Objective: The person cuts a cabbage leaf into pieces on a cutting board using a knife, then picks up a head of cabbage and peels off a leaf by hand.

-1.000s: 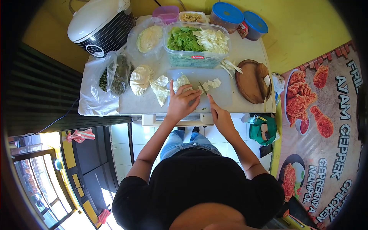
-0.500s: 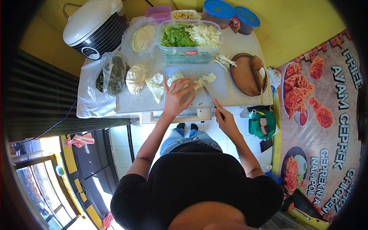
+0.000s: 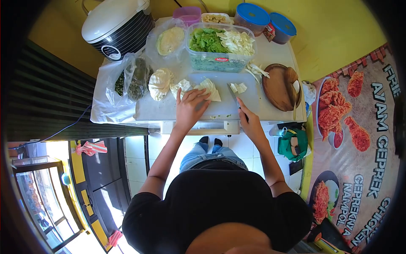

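Yellow-walled room, hands apart, left hand [image 3: 191, 111] spread over cabbage leaves [image 3: 208, 89], right hand [image 3: 249, 122] gripping a knife [image 3: 234, 94]

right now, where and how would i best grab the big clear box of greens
The clear box is probably best gripped under its rim at both short ends, from left and right: it is wide, and its open top is heaped with leaves.

The knife [image 3: 232, 89], narrow-bladed and dark-handled, slants over the right half of the cutting board [image 3: 250, 100], tip toward the far edge. Pale, rumpled cabbage leaves [image 3: 214, 92] lie from the left edge toward the middle; squarish cut pieces [image 3: 239, 88] cluster just right of the blade.
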`<action>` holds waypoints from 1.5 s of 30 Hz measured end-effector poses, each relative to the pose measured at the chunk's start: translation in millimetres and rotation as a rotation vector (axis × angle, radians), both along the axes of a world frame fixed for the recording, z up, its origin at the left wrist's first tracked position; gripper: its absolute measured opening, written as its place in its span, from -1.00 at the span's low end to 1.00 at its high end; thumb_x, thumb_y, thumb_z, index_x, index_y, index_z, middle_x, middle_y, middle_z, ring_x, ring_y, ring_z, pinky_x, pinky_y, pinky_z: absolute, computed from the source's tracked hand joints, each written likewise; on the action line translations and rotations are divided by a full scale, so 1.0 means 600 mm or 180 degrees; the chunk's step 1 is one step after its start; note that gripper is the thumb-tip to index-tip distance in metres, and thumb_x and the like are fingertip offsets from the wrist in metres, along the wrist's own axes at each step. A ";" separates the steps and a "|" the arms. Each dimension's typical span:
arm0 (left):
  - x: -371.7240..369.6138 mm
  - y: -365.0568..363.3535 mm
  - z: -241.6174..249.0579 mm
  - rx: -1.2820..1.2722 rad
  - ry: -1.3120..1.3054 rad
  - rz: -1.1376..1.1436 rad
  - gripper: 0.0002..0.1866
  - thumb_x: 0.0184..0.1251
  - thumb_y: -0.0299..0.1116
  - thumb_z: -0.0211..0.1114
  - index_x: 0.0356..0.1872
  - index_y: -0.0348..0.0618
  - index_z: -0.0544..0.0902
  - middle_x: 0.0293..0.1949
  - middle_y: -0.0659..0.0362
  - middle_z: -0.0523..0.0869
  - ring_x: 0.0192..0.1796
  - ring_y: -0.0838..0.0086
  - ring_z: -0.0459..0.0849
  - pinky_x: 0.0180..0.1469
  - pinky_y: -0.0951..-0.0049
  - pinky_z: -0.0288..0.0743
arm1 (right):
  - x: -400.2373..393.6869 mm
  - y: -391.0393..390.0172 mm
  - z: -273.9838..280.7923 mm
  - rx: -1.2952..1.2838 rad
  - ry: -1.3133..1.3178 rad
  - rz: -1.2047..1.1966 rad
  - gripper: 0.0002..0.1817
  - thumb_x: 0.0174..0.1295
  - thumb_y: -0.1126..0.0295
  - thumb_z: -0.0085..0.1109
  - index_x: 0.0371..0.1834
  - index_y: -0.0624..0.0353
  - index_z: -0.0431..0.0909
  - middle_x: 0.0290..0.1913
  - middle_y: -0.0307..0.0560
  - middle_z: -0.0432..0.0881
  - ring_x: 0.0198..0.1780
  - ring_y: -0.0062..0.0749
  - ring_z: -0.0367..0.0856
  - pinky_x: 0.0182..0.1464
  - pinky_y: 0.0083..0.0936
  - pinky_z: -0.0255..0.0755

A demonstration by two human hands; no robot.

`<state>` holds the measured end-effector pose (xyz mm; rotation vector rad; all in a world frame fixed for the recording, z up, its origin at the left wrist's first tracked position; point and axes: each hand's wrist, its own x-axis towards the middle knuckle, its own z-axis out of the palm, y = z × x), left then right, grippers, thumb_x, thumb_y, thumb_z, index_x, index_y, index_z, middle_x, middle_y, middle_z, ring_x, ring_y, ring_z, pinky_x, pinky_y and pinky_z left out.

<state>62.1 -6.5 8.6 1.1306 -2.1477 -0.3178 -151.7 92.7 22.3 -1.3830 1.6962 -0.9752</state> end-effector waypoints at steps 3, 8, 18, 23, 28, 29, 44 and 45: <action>0.001 0.003 0.003 -0.0002 -0.0158 -0.0001 -0.75 0.20 -0.22 0.37 -0.08 0.16 0.74 0.03 0.38 0.69 0.16 0.41 0.54 0.45 -0.10 -0.10 | 0.000 -0.006 0.009 -0.0021 -0.0241 0.0050 -0.53 0.47 0.36 -0.06 0.44 -0.05 0.28 -0.57 -0.35 0.21 -0.54 -0.66 0.16 -0.46 -0.67 0.22; 0.004 -0.002 0.004 0.0047 -0.0208 -0.0090 -0.75 0.25 -0.21 0.33 -0.04 0.16 0.73 0.06 0.37 0.69 0.18 0.39 0.53 0.45 -0.13 -0.15 | 0.015 -0.014 0.029 0.0127 -0.0406 0.0192 -0.51 0.48 0.35 -0.08 0.47 -0.09 0.24 -0.57 -0.35 0.20 -0.55 -0.68 0.17 -0.47 -0.68 0.20; 0.012 -0.011 0.000 0.0161 -0.0150 -0.0329 -0.75 0.31 -0.21 0.27 -0.01 0.17 0.72 0.09 0.37 0.69 0.22 0.36 0.55 0.45 -0.20 -0.26 | 0.061 -0.050 0.026 -0.0114 0.0061 0.0601 -0.46 0.41 0.41 -0.07 0.46 -0.12 0.22 -0.49 0.14 0.51 -0.51 -0.33 0.45 -0.30 -0.46 0.41; 0.008 -0.010 0.001 0.0113 0.0059 -0.0215 -0.78 0.29 -0.26 0.29 -0.06 0.12 0.72 0.04 0.31 0.71 0.16 0.36 0.62 0.45 -0.17 -0.12 | 0.066 -0.059 0.019 -0.0139 0.0399 0.0559 -0.46 0.38 0.42 -0.07 0.45 -0.13 0.23 -0.48 0.29 0.54 -0.46 0.02 0.58 -0.29 -0.26 0.46; 0.008 -0.008 -0.007 0.0321 0.0384 -0.0198 -0.79 0.26 -0.29 0.32 -0.10 0.04 0.72 0.03 0.23 0.72 0.18 0.35 0.62 0.45 -0.07 0.00 | 0.064 -0.065 0.020 -0.0207 0.0502 0.0611 -0.46 0.37 0.43 -0.08 0.44 -0.05 0.24 -0.49 0.33 0.56 -0.44 0.17 0.59 -0.31 -0.15 0.45; 0.008 -0.008 -0.007 0.0384 0.0434 -0.0213 -0.79 0.26 -0.29 0.33 -0.09 0.02 0.72 0.03 0.21 0.72 0.19 0.34 0.61 0.45 -0.05 0.01 | 0.065 -0.066 0.022 -0.0178 0.0541 0.0628 -0.47 0.37 0.43 -0.08 0.43 0.00 0.25 -0.49 0.34 0.56 -0.44 0.18 0.59 -0.31 -0.13 0.45; 0.008 -0.007 -0.006 0.0180 0.0222 0.0032 -0.85 0.24 -0.26 0.35 -0.19 0.07 0.75 -0.04 0.32 0.74 0.13 0.46 0.65 0.44 -0.10 -0.03 | 0.104 -0.049 0.035 0.0185 0.1123 0.0469 -0.41 0.34 0.51 -0.06 0.47 0.05 0.16 -0.50 0.34 0.56 -0.47 0.23 0.58 -0.30 -0.05 0.45; 0.009 -0.008 -0.007 0.0181 0.0223 0.0030 -0.85 0.24 -0.26 0.35 -0.19 0.07 0.75 -0.04 0.32 0.74 0.13 0.46 0.65 0.44 -0.10 -0.03 | 0.103 -0.037 0.033 0.0154 0.1119 0.0479 -0.40 0.33 0.51 -0.06 0.47 0.05 0.14 -0.52 0.33 0.56 -0.47 0.24 0.57 -0.31 -0.03 0.44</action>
